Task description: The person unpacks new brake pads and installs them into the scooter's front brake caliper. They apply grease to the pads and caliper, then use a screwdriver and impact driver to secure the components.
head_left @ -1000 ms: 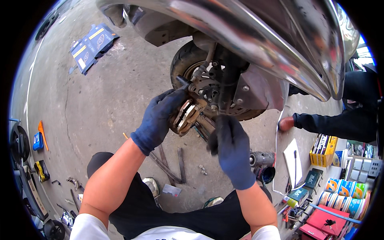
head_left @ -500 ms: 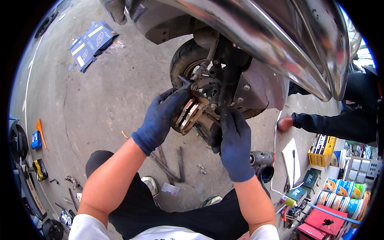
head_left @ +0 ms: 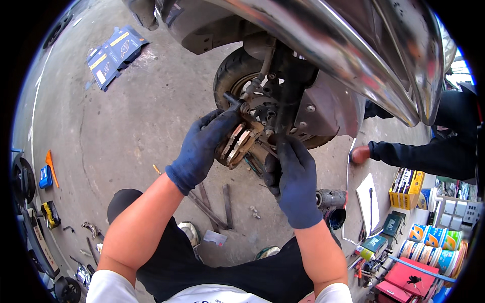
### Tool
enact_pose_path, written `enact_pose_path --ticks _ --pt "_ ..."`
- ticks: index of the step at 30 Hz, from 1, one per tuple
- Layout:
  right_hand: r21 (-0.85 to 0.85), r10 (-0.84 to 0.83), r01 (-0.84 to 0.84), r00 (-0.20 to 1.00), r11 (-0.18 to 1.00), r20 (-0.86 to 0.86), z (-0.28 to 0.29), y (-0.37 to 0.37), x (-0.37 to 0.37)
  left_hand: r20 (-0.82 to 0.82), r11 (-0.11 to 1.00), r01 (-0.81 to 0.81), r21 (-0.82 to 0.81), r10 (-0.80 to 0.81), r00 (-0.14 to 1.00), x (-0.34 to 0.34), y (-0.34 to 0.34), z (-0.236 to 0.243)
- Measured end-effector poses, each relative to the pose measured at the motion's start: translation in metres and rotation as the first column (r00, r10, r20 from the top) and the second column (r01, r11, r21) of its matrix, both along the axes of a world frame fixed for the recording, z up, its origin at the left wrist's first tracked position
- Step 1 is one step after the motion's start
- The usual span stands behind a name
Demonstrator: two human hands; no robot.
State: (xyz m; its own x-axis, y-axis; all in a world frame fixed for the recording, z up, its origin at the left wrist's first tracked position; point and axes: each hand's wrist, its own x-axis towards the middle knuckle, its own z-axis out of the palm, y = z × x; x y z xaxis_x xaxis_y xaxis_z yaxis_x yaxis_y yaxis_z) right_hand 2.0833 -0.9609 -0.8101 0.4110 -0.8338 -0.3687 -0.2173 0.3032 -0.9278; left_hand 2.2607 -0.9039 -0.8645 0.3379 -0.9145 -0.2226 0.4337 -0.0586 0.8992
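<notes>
Both my hands wear dark blue gloves. With my left hand (head_left: 206,144) I grip a rusty brake caliper (head_left: 248,150) by its left side. Two brake pads (head_left: 236,143) with pale edges sit side by side in it. My right hand (head_left: 295,177) is closed at the caliper's right side, thumb and fingers bent together. Whatever is between those fingertips is mostly hidden by the glove. Behind the caliper are the wheel (head_left: 225,81) and a dark suspension strut (head_left: 290,106) of the raised vehicle.
A shiny bumper (head_left: 323,40) hangs overhead. An impact wrench (head_left: 331,199) stands by my right forearm. Metal bars (head_left: 228,207) lie between my feet. At right are a person's shoe (head_left: 360,154), a yellow box (head_left: 407,188) and red cases (head_left: 411,278). Flattened blue cardboard (head_left: 117,55) lies far left.
My right hand's fingertips have shifted slightly against the caliper. My left hand keeps its hold, and the view has moved a little.
</notes>
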Motion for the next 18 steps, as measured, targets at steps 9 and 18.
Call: enact_pose_path --ticks 9,18 --pt "0.330 -0.045 0.014 0.995 0.944 0.087 -0.002 -0.004 -0.005 -0.050 0.999 -0.018 0.047 0.020 0.999 0.001 -0.002 0.001" --pt "0.138 0.139 -0.202 0.920 0.970 0.367 -0.034 -0.014 -0.017 0.031 0.996 0.013 -0.083 -0.010 0.999 0.006 -0.003 -0.004"
